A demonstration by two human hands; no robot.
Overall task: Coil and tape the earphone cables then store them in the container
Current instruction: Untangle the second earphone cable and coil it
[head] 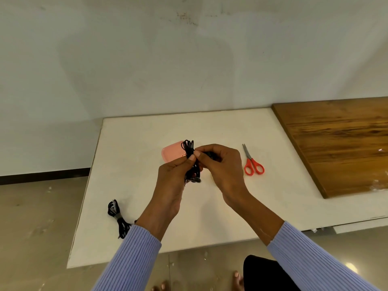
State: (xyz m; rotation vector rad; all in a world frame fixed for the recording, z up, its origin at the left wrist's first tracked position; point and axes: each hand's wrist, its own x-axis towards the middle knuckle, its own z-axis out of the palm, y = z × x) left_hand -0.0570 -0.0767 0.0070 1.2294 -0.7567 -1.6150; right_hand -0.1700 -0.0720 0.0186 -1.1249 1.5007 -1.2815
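Observation:
I hold a coiled black earphone cable (189, 147) upright above the white board (147, 133). My left hand (174, 179) pinches the coil at its middle from the left. My right hand (220, 166) grips the same coil from the right, with something dark inside its fingers that I cannot make out. The cable's loose ends hang below my fingers. Behind the coil lies a pink container (171, 154), partly hidden by the cable and my hands. A second black earphone coil (116, 215), bound with grey tape, lies at the board's near left.
Red-handled scissors (253, 162) lie on the board to the right of my hands. A wooden panel (340, 139) overlaps the board's right side. The board rests on a tiled floor, close to a pale wall. My knee and toes show at the bottom.

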